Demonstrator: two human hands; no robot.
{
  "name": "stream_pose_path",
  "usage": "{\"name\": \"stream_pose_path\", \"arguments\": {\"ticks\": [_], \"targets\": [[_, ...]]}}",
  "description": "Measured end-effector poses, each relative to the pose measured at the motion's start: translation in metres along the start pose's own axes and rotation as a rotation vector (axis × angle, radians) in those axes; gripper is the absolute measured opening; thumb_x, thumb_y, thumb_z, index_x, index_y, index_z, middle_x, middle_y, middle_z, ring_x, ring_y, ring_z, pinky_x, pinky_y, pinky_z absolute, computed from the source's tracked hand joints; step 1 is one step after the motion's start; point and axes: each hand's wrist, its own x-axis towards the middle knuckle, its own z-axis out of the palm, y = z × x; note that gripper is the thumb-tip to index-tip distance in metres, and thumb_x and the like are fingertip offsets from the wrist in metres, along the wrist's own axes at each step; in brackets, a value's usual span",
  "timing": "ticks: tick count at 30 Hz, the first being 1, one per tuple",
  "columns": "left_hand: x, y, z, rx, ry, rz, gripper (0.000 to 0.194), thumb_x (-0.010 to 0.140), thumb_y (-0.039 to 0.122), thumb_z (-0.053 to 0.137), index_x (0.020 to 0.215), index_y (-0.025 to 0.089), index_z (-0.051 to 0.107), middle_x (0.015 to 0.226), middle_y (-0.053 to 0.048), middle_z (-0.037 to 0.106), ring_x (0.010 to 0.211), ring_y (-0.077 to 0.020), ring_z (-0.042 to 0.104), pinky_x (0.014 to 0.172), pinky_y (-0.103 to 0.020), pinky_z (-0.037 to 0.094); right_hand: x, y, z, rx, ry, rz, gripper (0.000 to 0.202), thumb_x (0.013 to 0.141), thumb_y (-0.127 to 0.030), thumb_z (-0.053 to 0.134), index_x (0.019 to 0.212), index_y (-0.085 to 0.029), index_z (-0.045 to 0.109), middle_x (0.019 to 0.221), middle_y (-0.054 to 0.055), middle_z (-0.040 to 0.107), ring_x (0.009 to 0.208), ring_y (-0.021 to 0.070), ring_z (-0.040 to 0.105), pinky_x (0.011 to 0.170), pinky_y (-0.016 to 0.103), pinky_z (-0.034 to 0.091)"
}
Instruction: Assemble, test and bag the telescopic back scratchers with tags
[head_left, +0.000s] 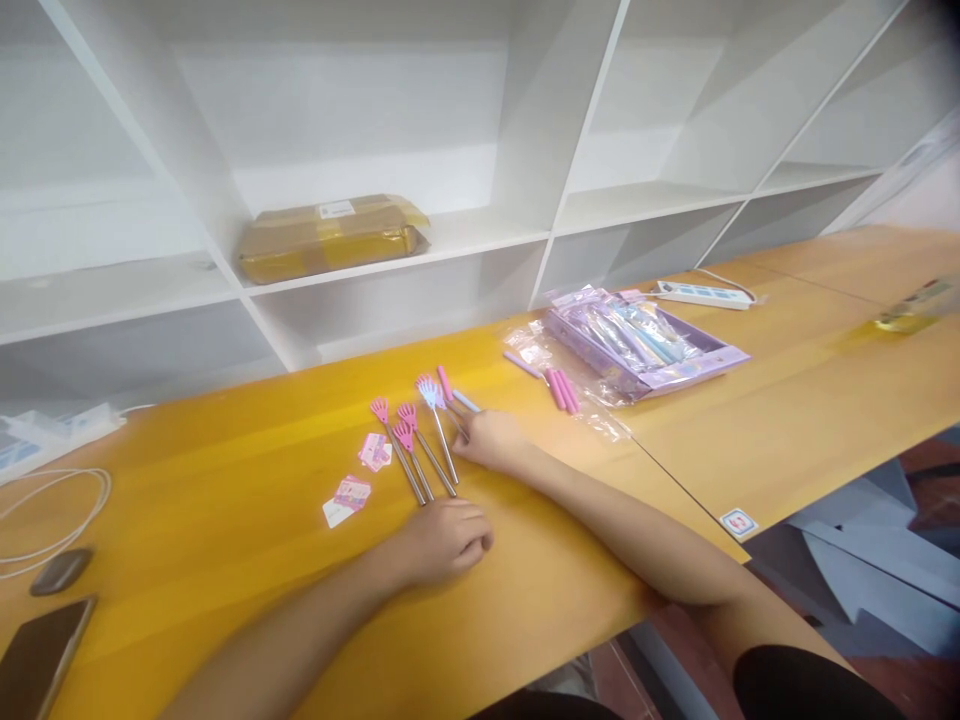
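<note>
Across the top of my view runs a white shelf unit [502, 235] with flat, smooth panels; in it, upper left of centre, sits a parcel [334, 240] wrapped in shiny brown tape. Along the left edge of the desk [225, 560] I see a white power strip [67, 438], a looped white cable [52, 475], a dark rounded mouse [61, 572] and, lower left, a dark flat phone [45, 655]. Right of centre, a lilac tray [697, 372] is heaped with glossy clear packets [634, 330], and loose crinkled film lies by its near side, close to a bundle of smooth pink tubes [562, 391]. Small printed cards [349, 498] lie left of centre.

The pink scratchers [407, 415] are mid-frame, thin shiny metal rods with small hand-shaped heads; a pale blue scratcher [429, 392] lies to their right. Just beyond, the right hand [491, 440] has its fingers at another metal rod and covers its near end; I cannot tell whether its grip pinches the rod. The left hand [450, 540] rests at the rods' near ends with fingers curled in; I cannot tell whether its grip encloses anything.
</note>
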Motion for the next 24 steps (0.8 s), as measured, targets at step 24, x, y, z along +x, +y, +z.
{"name": "stream_pose_path", "arguments": {"ticks": [24], "targets": [[0.002,0.003,-0.006,-0.021,-0.019,-0.001,0.019,0.093,0.007,0.053,0.094,0.021,0.066,0.088,-0.002,0.073,0.083,-0.0188,0.065,0.077,-0.031,0.045,0.020,0.046,0.011,0.511,0.358,0.021,0.031,0.106,-0.038,0.041,0.086,-0.021,0.058,0.076,0.004,0.067,0.071,0.0193,0.061,0.069,0.029,0.039]]}}
